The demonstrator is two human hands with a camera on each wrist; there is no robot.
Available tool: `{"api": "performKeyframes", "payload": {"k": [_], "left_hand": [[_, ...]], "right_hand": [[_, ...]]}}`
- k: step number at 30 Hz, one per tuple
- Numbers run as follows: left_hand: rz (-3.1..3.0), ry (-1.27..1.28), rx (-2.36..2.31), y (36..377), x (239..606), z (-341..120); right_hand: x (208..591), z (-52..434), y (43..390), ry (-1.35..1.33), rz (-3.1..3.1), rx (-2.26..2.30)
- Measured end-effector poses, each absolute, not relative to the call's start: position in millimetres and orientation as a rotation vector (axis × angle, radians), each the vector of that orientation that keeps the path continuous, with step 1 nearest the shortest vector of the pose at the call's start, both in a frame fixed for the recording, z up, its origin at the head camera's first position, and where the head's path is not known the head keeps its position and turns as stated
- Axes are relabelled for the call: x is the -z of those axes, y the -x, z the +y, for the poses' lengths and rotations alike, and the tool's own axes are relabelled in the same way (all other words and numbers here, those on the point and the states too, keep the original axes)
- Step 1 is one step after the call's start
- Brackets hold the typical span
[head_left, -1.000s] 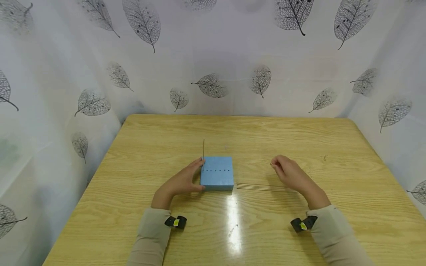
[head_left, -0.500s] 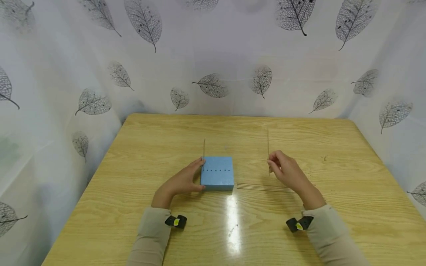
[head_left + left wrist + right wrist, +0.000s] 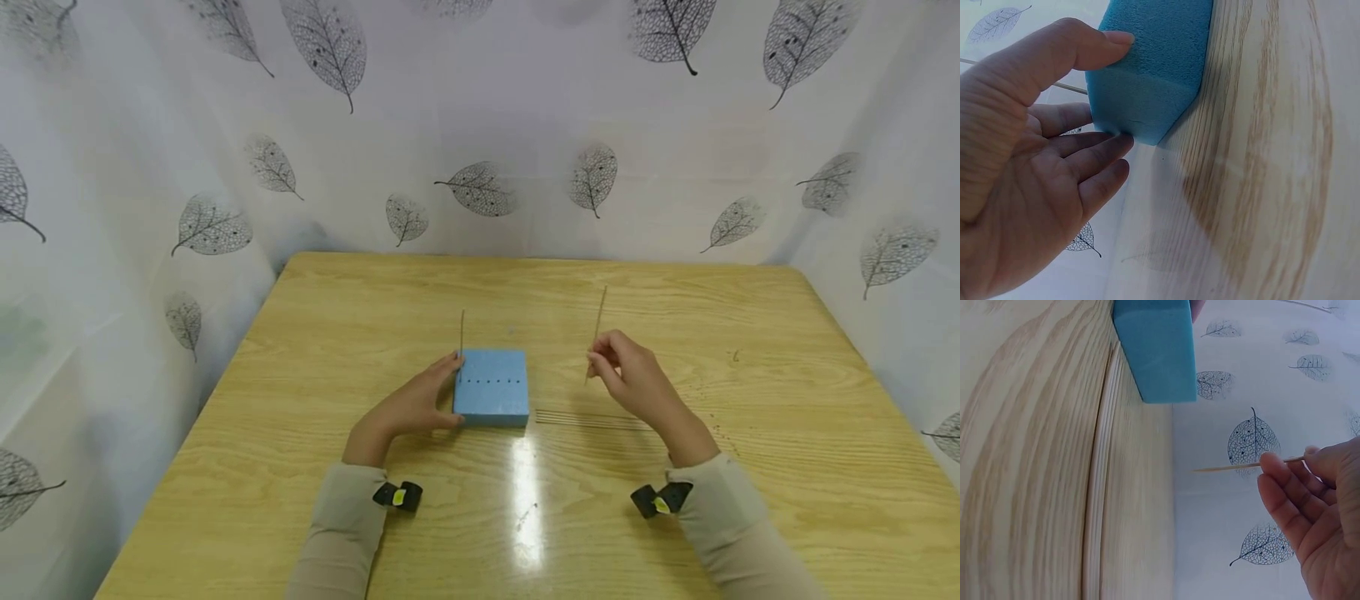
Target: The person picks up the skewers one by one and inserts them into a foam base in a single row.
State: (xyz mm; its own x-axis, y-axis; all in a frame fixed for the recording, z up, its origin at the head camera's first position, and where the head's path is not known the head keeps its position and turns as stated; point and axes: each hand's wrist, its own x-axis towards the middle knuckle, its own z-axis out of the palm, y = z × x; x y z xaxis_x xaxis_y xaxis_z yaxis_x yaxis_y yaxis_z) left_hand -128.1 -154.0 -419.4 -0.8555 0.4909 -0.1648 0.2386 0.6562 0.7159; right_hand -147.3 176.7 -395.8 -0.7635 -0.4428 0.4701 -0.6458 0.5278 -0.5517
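lower middle of the head view, my left hand (image 3: 408, 408) grips the blue block (image 3: 491, 400) between thumb (image 3: 1066, 40) and fingers (image 3: 1102, 156), an upright stick (image 3: 462, 333) at its left edge. right of it, my right hand (image 3: 637, 375) pinches a tilted stick (image 3: 601, 312), higher up than the loose sticks (image 3: 1101, 450) on the table (image 3: 600, 533).

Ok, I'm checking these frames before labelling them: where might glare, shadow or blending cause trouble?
Head: a bright glare streak on the table, clear of the block; a soft shadow beneath the right hand. Left wrist: dim left hand, washed-out table. Right wrist: bluish tint, and the loose sticks blend into a pale band.
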Motion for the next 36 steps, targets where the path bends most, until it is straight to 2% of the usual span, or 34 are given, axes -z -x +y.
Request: {"api": "performKeyframes", "payload": {"k": [36], "left_hand": [[2.529,-0.586,-1.001,129.5,415.9,-152.4]], "right_hand": [[385.6,122.3,155.8,-1.129,-2.253,-1.183]]}}
